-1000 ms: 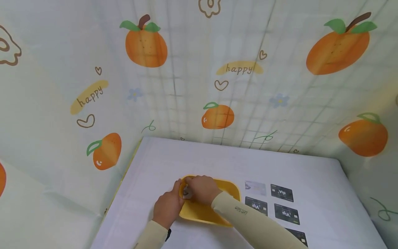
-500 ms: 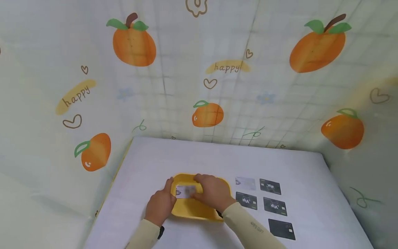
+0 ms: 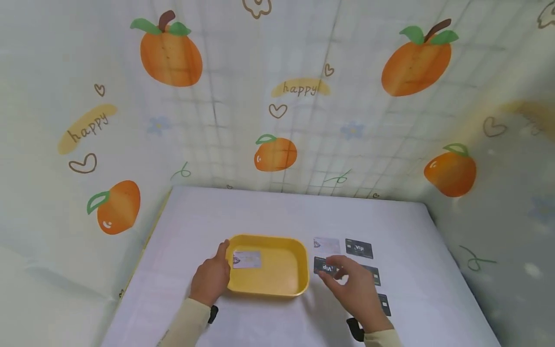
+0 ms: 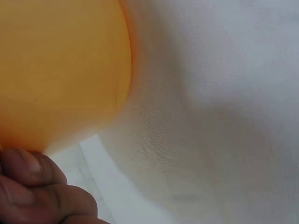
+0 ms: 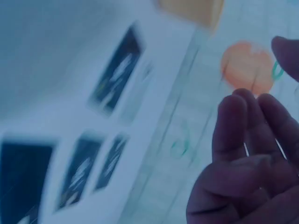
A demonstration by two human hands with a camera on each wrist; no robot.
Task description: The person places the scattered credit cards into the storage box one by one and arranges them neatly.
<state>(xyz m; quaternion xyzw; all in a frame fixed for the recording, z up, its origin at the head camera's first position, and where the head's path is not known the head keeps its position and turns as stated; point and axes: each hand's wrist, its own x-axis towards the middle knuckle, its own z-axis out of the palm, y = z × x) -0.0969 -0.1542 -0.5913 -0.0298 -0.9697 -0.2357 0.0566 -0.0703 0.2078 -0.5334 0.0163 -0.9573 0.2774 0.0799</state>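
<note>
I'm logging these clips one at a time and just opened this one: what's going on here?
A person's left hand grips the left end of a yellow tray, with one pale card lying inside. The right hand is at a dark Vip card on the table, its fingers apart; whether they touch it isn't clear. Nearby lie another pale card and three more dark cards, two partly hidden by that hand.
</note>
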